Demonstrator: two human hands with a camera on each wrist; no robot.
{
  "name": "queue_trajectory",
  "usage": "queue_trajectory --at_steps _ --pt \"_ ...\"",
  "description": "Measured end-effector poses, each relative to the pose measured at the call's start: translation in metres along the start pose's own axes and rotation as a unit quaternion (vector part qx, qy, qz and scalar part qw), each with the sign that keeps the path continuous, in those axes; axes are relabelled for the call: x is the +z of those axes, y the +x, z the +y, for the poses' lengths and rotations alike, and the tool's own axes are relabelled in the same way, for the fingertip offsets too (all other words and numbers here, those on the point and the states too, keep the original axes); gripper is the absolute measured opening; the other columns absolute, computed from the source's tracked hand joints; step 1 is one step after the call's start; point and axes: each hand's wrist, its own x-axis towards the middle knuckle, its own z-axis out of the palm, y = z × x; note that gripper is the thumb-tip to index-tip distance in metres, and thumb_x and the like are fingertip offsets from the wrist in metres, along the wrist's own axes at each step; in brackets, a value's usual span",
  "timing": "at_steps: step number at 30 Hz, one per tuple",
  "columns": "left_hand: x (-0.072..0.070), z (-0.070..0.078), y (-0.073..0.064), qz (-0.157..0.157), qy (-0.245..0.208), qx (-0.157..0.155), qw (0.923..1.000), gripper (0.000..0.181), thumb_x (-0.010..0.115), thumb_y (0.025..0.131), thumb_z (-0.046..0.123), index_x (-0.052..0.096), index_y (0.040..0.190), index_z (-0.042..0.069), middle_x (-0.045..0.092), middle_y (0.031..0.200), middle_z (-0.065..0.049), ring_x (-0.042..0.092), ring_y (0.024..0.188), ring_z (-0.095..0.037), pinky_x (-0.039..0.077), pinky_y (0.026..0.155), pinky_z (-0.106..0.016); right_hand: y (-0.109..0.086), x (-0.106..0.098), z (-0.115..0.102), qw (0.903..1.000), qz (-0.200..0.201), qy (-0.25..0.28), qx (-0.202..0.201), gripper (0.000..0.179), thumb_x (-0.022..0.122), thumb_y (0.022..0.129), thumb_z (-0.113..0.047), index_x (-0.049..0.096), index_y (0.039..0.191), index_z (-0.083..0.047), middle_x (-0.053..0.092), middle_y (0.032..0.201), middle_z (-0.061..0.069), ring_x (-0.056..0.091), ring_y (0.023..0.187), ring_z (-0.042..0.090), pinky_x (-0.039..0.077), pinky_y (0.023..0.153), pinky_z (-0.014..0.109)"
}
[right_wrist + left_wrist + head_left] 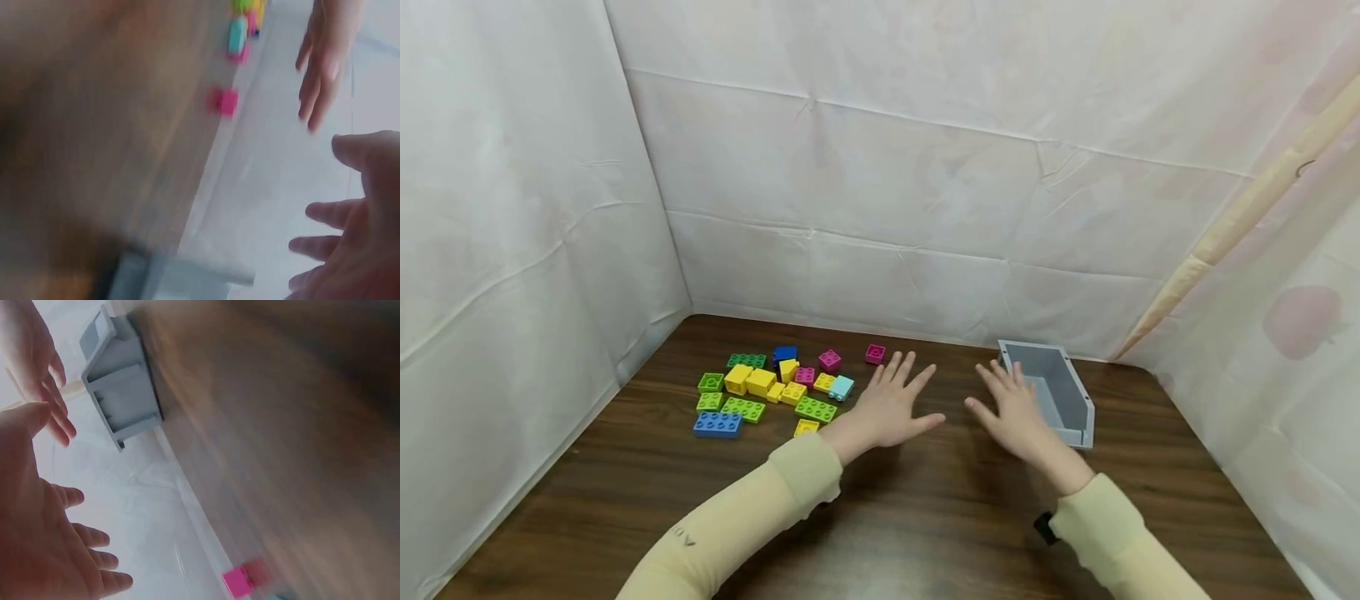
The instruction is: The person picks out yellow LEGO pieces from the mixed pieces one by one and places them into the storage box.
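My left hand (889,408) hovers over the table with its fingers spread and holds nothing. It is nearest to the right side of a group of toy building bricks (762,382) in yellow, green, blue and pink. A light blue brick (841,387) and a magenta brick (875,354) lie close beyond it. My right hand (1017,413), also spread and holding nothing, is in front of a grey open bin (1060,383) and hides part of its left side. In the left wrist view the bin (128,394) stands apart from both hands.
The dark wooden table (880,533) ends at a pale cloth curtain (880,208) behind and at both sides. A blue brick (717,424) marks the near left of the group. A cloth-wrapped pole (1217,242) slants down to the back right corner.
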Motion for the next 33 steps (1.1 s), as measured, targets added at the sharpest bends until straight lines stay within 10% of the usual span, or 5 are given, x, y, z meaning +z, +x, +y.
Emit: queue_trajectory --at_steps 11,16,26,29,33 --pt "0.012 0.045 0.069 -0.025 -0.161 -0.007 0.9866 0.077 0.036 0.097 0.054 0.008 0.152 0.008 0.010 0.158 -0.011 0.007 0.145 -0.026 0.013 0.117 -0.040 0.032 -0.057 0.090 0.9939 -0.031 0.038 0.099 0.063 0.032 0.103 -0.034 0.019 0.144 0.013 0.021 0.144 0.039 0.009 0.132 0.059 0.015 0.105 0.068" --pt "0.026 0.061 0.091 -0.024 -0.310 -0.060 0.9486 0.077 0.039 0.097 0.052 0.009 0.152 0.006 0.011 0.158 -0.009 0.012 0.145 -0.023 0.018 0.117 -0.037 0.038 -0.060 0.118 0.9879 -0.046 0.034 0.144 0.068 0.025 0.103 -0.039 0.013 0.145 0.014 0.023 0.141 0.041 0.026 0.127 0.056 0.030 0.101 0.064" --pt "0.046 0.092 0.110 -0.018 -0.512 -0.138 0.8476 0.077 0.046 0.095 0.051 0.015 0.152 0.010 0.022 0.156 -0.008 0.024 0.142 -0.023 0.029 0.112 -0.041 0.044 -0.044 0.153 0.9742 -0.072 0.038 0.211 0.063 0.014 0.102 -0.032 0.028 0.138 0.018 0.028 0.138 0.042 0.026 0.125 0.058 0.029 0.102 0.063" --pt "0.051 0.101 0.112 -0.002 -0.529 -0.141 0.8369 0.070 0.048 0.096 0.045 0.022 0.150 0.008 0.027 0.154 -0.008 0.027 0.140 -0.024 0.031 0.111 -0.041 0.043 -0.040 0.158 0.9724 -0.078 0.042 0.216 0.063 0.010 0.102 -0.028 0.030 0.135 0.021 0.029 0.137 0.042 0.027 0.125 0.058 0.029 0.102 0.062" --pt "0.058 0.109 0.113 0.021 -0.522 -0.138 0.8415 0.063 0.050 0.097 0.038 0.028 0.149 0.010 0.032 0.151 -0.007 0.033 0.138 -0.023 0.034 0.109 -0.039 0.042 -0.034 0.158 0.9705 -0.078 0.056 0.221 0.062 0.009 0.102 -0.026 0.029 0.135 0.021 0.028 0.137 0.042 0.026 0.126 0.058 0.029 0.102 0.062"
